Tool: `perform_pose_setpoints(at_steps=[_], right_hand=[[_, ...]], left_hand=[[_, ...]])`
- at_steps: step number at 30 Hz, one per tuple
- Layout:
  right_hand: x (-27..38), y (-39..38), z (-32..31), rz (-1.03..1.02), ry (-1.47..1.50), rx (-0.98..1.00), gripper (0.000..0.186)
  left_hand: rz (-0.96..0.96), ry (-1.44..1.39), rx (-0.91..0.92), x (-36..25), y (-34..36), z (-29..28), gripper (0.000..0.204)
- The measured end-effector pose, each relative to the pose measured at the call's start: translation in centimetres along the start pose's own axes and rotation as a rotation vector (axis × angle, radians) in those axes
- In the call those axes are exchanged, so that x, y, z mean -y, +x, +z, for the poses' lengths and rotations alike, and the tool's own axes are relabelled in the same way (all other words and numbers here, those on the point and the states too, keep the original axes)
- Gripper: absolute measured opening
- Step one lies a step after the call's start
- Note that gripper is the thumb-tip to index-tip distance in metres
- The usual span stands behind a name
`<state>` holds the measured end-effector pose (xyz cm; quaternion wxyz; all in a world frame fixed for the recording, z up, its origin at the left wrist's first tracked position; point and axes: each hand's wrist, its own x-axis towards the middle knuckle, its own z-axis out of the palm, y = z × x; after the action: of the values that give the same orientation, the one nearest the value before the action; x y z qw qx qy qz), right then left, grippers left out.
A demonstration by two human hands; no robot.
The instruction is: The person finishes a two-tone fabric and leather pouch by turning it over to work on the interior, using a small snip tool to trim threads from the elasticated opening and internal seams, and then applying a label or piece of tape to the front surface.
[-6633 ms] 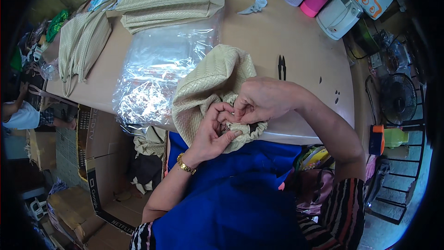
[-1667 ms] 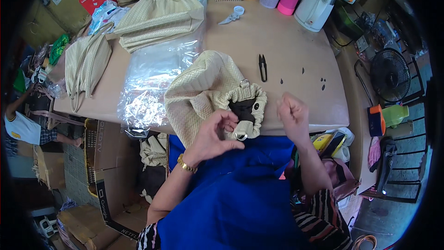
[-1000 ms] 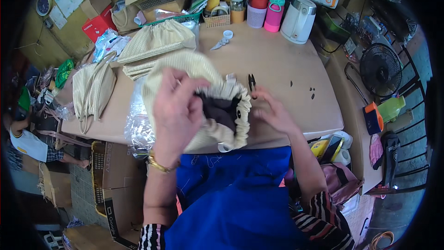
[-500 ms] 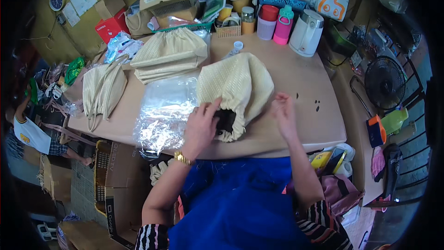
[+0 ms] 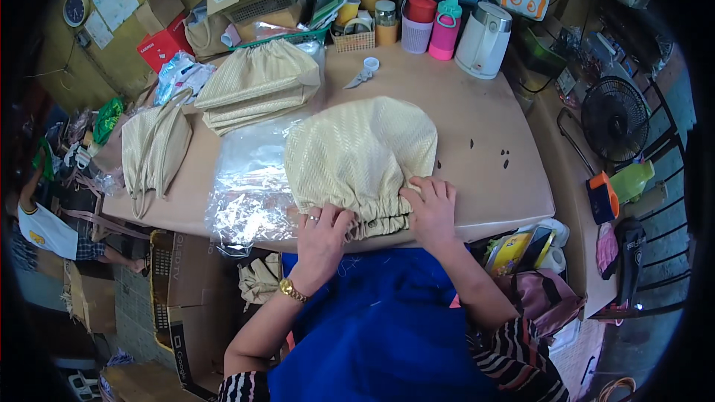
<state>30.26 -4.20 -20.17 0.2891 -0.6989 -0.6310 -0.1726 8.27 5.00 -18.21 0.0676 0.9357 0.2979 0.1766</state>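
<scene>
A cream woven drawstring bag (image 5: 361, 152) lies flattened near the table's front edge, its gathered opening toward me. My left hand (image 5: 323, 237) grips the left end of that ruffled rim, fingers curled over the fabric. At the rim's right end, my right hand (image 5: 432, 212) holds the cloth with bent fingers. The bag's mouth is drawn narrow, so its inside is hidden. Left of it lies a stack of clear plastic bags (image 5: 249, 205), partly under the cream bag. A second cream bag (image 5: 257, 89) rests behind the stack, and another cream bag with straps (image 5: 155, 145) sits farther left.
Small thread snips (image 5: 360, 79) lie beyond the bag beside a white ring (image 5: 371, 64). Along the back stand a wicker basket (image 5: 353, 41), a pink bottle (image 5: 444, 36) and a white kettle (image 5: 484, 41). A black fan (image 5: 617, 119) is at right. Another person (image 5: 48, 231) is at far left.
The bag has been turned and flattened, and its dark opening no longer shows. My right hand has come left from the bare tabletop onto the rim; my left hand now holds the rim's left end.
</scene>
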Motion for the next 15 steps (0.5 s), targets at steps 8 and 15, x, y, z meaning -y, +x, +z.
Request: perform_pose_setpoints(at_steps=[8, 15], right_hand=[[-0.9, 3.3, -2.7, -0.019, 0.136, 0.039, 0.027], [3.9, -0.2, -2.6, -0.302, 0.171, 0.130, 0.021]], left_hand=[[0.130, -0.214, -0.104, -1.5, 4.4, -2.2, 0.035], [0.292, 0.117, -0.150, -2.8, 6.0, 0.2, 0.035]])
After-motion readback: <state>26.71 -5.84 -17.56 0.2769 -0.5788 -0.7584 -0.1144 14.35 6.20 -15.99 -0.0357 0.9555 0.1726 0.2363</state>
